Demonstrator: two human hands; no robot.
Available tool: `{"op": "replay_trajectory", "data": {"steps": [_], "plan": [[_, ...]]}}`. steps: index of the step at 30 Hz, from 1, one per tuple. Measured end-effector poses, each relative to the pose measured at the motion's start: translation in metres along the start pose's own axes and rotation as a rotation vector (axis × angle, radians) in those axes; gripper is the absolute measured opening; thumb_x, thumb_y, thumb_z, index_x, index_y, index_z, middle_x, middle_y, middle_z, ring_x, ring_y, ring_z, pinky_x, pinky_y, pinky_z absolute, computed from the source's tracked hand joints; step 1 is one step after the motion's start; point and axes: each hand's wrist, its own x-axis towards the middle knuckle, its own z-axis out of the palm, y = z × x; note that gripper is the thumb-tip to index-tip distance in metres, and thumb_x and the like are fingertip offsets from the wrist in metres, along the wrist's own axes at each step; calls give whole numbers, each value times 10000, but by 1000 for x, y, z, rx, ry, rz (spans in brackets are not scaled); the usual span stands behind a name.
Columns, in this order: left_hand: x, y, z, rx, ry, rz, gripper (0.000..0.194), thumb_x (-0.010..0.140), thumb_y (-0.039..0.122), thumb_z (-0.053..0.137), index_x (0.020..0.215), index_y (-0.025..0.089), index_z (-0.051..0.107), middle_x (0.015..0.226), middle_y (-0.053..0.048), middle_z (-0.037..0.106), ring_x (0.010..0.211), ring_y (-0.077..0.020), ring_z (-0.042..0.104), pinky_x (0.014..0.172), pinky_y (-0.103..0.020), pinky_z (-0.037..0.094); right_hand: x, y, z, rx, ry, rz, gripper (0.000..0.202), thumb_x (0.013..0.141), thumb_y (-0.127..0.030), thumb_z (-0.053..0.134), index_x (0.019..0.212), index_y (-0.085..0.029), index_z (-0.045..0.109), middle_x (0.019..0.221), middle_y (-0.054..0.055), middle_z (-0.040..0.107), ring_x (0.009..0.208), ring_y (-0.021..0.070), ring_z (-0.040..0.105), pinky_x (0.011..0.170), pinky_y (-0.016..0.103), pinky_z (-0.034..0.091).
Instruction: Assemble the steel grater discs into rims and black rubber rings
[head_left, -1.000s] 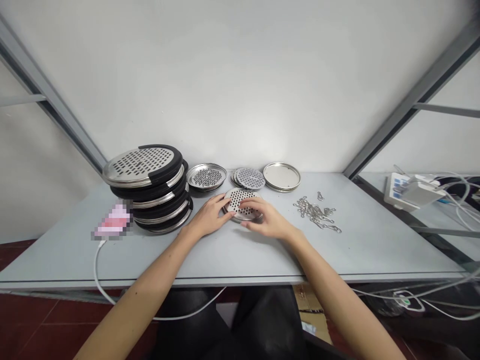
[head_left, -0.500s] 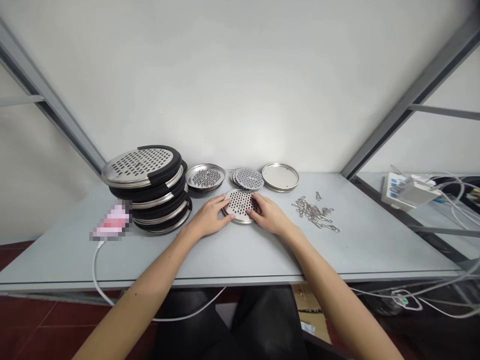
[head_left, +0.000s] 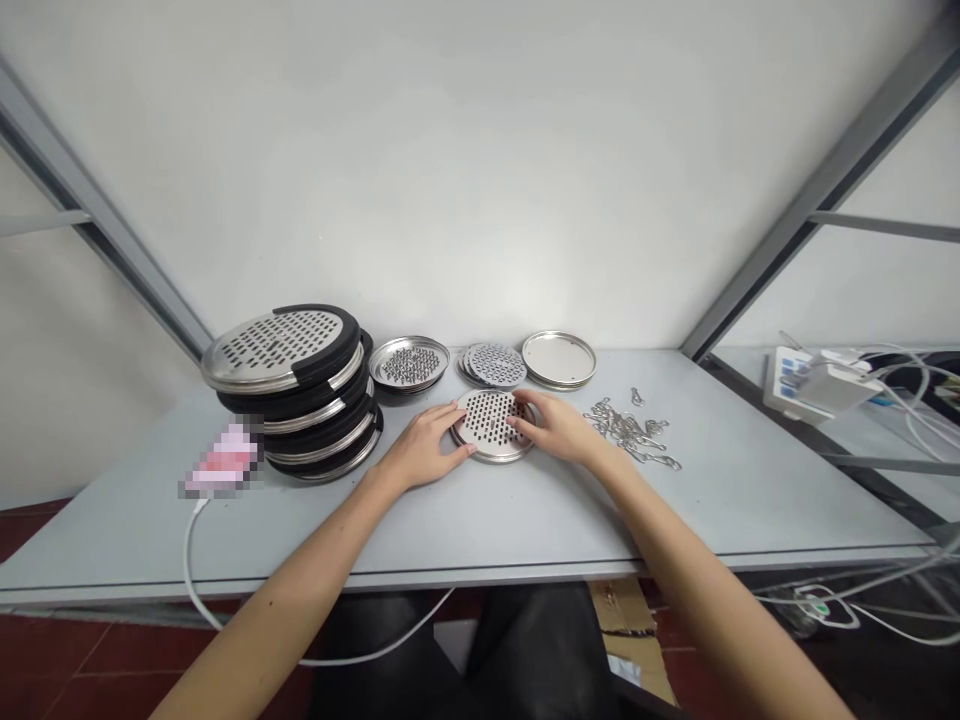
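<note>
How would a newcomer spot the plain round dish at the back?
On the grey table, look along the wall. The dish tops the rightmost stack of round metal parts, beside the overlapping perforated discs. Unlike its neighbours, its flat face has no dense pattern of holes.

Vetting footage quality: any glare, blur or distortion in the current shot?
Head view: wide-angle stretch, left post and right post splaying outward; soft bright patch on the wall; pixelation masks the pink item; holes in the perforated disc stay distinct.

Two bare hands [head_left: 491,437] touch a round silver perforated metal disc [head_left: 493,425]. Small silver metal clips [head_left: 626,428] lie to its right.
</note>
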Motion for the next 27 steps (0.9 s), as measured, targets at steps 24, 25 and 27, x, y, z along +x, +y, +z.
{"op": "replay_trajectory", "data": {"steps": [24,25,27], "plan": [[0,-2,6,-5,8,45,457,880,391,607,1282,173,620,1331,-99,615,1308,-289,508,1104,-488,418,-9,49,-9,213,-74,-18,747,598,-480,848,1245,-178,625,1280,138,631,1211,351,581,1052,522,450],[0,-2,6,-7,7,42,453,881,387,606,1280,173,623,1328,-97,617,1304,-287,512,1103,-484,421,-8,49,-9,218,-74,-21,761,580,-481,858,1241,-182,627,1269,133,637,1202,352,585,1049,526,452],[1,-2,7,-9,8,38,443,880,375,605,1271,170,631,1319,-95,624,1296,-283,520,1102,-476,427,-8,49,-8,225,-69,-28,770,560,-480,869,1232,-189,632,1259,129,642,1186,352,594,1043,533,453]]}}
